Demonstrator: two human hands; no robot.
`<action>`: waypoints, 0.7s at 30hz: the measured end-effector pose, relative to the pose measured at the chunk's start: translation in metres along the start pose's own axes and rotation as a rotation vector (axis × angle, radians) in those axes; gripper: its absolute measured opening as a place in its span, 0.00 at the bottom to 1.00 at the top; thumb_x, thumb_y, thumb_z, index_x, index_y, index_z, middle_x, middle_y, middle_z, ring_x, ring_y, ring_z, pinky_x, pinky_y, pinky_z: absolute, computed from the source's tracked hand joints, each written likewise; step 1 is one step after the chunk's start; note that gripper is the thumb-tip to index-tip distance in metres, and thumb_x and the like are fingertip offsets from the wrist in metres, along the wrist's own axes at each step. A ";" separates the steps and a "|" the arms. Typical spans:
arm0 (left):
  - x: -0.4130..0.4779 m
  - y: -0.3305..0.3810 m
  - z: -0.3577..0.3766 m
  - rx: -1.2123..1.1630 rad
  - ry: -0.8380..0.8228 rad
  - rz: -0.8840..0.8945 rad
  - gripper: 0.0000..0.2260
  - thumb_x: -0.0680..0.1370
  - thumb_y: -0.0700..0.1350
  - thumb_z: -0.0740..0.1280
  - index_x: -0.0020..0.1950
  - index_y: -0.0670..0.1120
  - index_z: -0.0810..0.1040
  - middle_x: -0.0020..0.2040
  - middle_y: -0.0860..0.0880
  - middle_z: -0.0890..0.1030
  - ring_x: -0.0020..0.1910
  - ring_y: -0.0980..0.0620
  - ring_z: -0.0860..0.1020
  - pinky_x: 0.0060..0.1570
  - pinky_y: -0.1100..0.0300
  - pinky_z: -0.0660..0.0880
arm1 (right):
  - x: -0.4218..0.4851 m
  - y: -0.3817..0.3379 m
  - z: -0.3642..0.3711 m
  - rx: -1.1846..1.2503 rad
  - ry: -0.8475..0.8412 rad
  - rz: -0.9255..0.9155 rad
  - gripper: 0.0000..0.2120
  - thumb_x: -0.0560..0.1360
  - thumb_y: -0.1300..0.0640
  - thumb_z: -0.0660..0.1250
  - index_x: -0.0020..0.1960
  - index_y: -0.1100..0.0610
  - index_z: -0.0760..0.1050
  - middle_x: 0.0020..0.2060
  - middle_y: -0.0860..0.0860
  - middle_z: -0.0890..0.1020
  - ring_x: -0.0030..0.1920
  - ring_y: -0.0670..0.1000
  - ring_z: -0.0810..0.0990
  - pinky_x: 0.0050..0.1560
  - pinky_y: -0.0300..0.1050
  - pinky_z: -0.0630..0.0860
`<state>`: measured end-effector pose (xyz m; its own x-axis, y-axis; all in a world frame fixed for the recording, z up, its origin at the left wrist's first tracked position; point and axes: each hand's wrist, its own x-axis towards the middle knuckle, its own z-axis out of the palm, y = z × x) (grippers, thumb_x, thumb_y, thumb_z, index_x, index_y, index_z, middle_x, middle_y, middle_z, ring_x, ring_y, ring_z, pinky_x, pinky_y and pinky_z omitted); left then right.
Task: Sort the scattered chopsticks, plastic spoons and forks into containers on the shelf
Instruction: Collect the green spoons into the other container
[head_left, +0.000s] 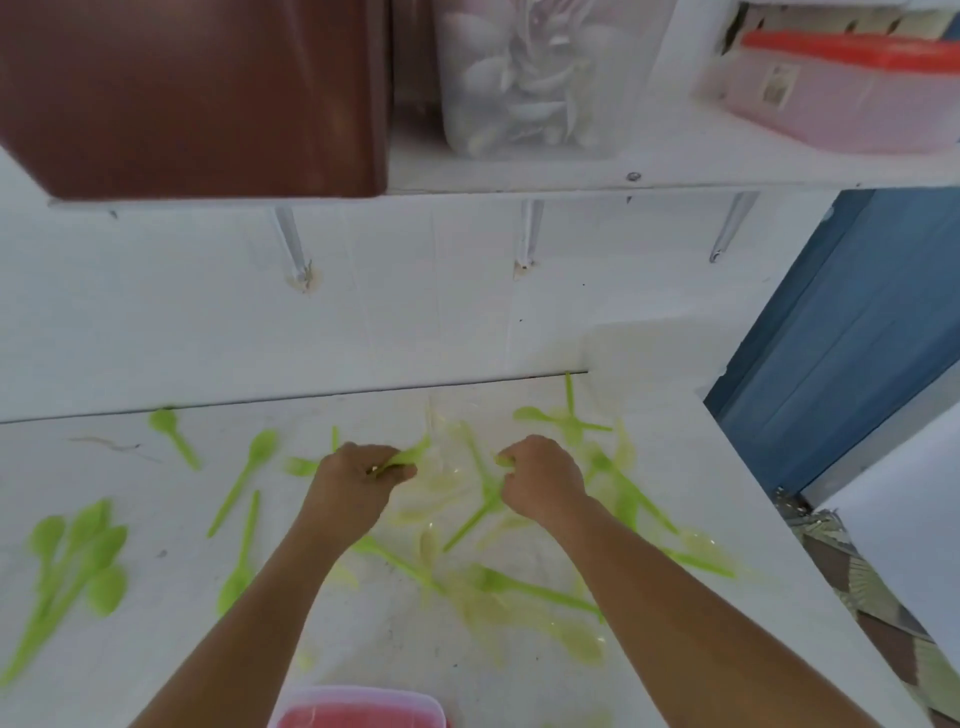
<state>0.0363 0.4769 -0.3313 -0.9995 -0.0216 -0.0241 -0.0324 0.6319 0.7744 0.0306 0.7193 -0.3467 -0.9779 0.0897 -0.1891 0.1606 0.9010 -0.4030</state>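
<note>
Several green plastic spoons and forks lie scattered over the white counter (395, 644). A bunch of green spoons (78, 556) lies at the far left. My left hand (353, 483) grips a green utensil (410, 454) near the middle of the counter. My right hand (540, 478) is curled over the pile with a bit of green plastic (501, 460) at its fingertips. Pale, see-through utensils (571, 639) are mixed in among the green ones. On the shelf (675, 161) above stands a clear container of white spoons (530, 78).
A brown box (197, 93) sits on the shelf at the left. A pink tub with a red lid (841, 88) sits at the right. Another pink container (358, 709) is at the counter's near edge. A blue door (852, 332) stands past the counter's right edge.
</note>
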 end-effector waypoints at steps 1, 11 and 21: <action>-0.002 -0.001 -0.008 -0.036 0.028 0.022 0.05 0.79 0.49 0.74 0.43 0.55 0.85 0.44 0.51 0.82 0.38 0.56 0.77 0.36 0.70 0.68 | -0.001 0.001 0.007 -0.105 -0.031 -0.035 0.22 0.74 0.60 0.67 0.67 0.47 0.79 0.62 0.47 0.78 0.62 0.54 0.80 0.60 0.45 0.77; -0.019 -0.042 -0.059 -0.237 0.096 -0.158 0.16 0.85 0.50 0.61 0.39 0.47 0.67 0.34 0.49 0.66 0.32 0.47 0.64 0.34 0.55 0.66 | -0.008 -0.005 0.011 -0.173 0.029 -0.295 0.19 0.75 0.57 0.64 0.64 0.45 0.80 0.56 0.46 0.76 0.54 0.55 0.80 0.51 0.46 0.75; -0.012 -0.093 -0.066 0.220 0.131 -0.219 0.24 0.81 0.57 0.68 0.32 0.44 0.67 0.30 0.49 0.70 0.32 0.46 0.71 0.34 0.54 0.70 | -0.019 -0.023 0.037 -0.563 -0.237 -0.524 0.13 0.76 0.58 0.63 0.59 0.53 0.77 0.56 0.47 0.71 0.39 0.57 0.73 0.42 0.49 0.73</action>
<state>0.0514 0.3669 -0.3611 -0.9606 -0.2657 -0.0821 -0.2599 0.7530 0.6045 0.0503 0.6806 -0.3672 -0.8426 -0.4398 -0.3109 -0.4651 0.8852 0.0082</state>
